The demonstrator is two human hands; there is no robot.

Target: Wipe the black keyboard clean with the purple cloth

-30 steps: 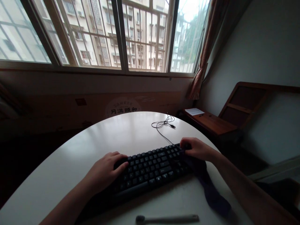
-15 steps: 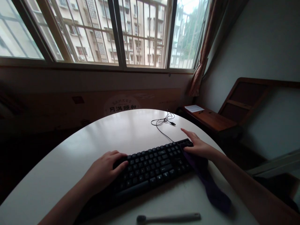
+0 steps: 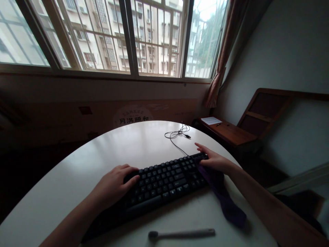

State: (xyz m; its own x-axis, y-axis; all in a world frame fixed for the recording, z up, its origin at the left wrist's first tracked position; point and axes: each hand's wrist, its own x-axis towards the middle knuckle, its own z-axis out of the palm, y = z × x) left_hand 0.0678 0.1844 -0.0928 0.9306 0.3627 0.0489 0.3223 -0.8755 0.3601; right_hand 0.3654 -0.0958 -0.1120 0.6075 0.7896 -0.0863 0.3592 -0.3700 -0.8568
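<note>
A black keyboard (image 3: 164, 181) lies on a white round table (image 3: 108, 151). My left hand (image 3: 113, 187) rests on its left end, fingers curled over the edge, holding it. My right hand (image 3: 214, 160) lies on the keyboard's right end, fingers stretched flat, pressing a purple cloth (image 3: 223, 197) against the keys. The cloth trails off the keyboard toward the table's near right edge.
A grey toothbrush (image 3: 181, 234) lies near the front edge. The keyboard's cable (image 3: 177, 133) is coiled behind it. A wooden side table (image 3: 228, 132) with a paper stands at the right, by a curtain (image 3: 221, 61) and window. A cardboard box (image 3: 133, 115) is behind the table.
My right hand went from curled on the keyboard's right end to stretched flat, sliding the cloth toward the far right corner. My left hand has stayed put.
</note>
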